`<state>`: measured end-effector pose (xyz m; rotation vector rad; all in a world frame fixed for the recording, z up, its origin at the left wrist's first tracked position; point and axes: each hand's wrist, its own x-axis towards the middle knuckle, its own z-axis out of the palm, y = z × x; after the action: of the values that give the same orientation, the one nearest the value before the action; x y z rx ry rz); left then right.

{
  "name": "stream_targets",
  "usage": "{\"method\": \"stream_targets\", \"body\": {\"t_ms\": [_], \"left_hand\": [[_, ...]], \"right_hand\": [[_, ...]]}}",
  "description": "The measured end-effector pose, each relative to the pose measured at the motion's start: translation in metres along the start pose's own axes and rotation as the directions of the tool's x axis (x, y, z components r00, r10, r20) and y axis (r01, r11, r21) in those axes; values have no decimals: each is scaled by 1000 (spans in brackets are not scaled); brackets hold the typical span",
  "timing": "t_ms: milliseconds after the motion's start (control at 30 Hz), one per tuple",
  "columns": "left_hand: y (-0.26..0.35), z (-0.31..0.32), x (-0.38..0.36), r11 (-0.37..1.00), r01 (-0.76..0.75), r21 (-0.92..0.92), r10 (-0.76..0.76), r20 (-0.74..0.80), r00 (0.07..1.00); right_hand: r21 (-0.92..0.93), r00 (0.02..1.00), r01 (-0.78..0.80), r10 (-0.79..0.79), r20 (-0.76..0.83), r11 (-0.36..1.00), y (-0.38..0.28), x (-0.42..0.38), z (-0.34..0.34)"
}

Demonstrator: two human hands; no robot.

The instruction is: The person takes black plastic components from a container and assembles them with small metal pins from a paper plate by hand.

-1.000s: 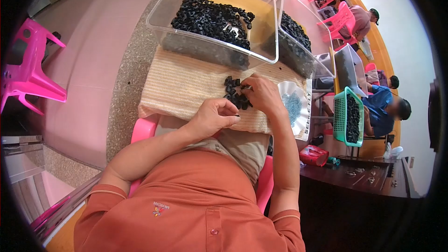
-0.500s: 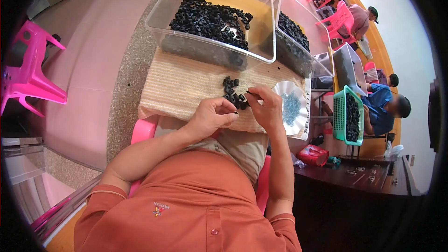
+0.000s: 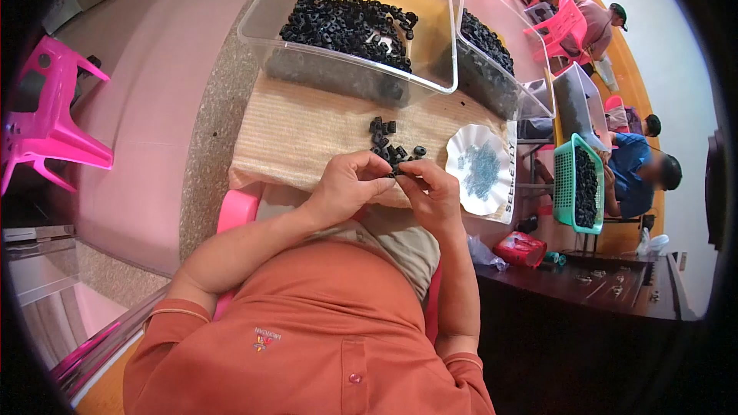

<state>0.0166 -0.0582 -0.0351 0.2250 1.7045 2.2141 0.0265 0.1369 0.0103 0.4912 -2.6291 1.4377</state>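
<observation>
My left hand (image 3: 347,188) and my right hand (image 3: 432,192) meet at the near edge of the cloth-covered table. Fingertips of both pinch a small black part (image 3: 395,172), mostly hidden between them; I cannot make out its exact kind. Just beyond the fingers lies a small pile of black ribbed plastic parts (image 3: 380,138), with one round piece (image 3: 419,151) beside my right hand. To the right of that hand sits a white wavy-rimmed dish (image 3: 460,155) holding many tiny clear bluish pieces (image 3: 483,171).
A clear tub (image 3: 338,81) heaped with black parts stands at the back, a second tub (image 3: 488,81) beside it. Rightward are a green basket (image 3: 565,192) of black parts and a person in blue (image 3: 632,177). A pink stool (image 3: 58,119) stands left.
My right hand has come back from the pile to meet my left hand, and their fingertips now close together on the small part. A round black piece now shows beside the pile.
</observation>
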Motion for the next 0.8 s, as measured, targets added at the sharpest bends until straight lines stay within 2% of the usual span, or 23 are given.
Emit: {"method": "stream_targets", "body": {"t_ms": [133,233,533,800], "left_hand": [[7,1,-2,999,13,43,-14,15,1000],[3,2,-2,994,-58,88,58,11,998],[5,6,-6,983,-115,142,123,-46,991],[10,3,-7,919,-224,326,229,23,973]], "right_hand": [[159,994,-105,101,35,982,-1,-5,-2],[167,999,-5,-3,43,986,5,-5,-1],[35,1000,7,-8,29,999,1,-7,0],[-75,995,92,-88,47,993,-4,-5,-1]]}}
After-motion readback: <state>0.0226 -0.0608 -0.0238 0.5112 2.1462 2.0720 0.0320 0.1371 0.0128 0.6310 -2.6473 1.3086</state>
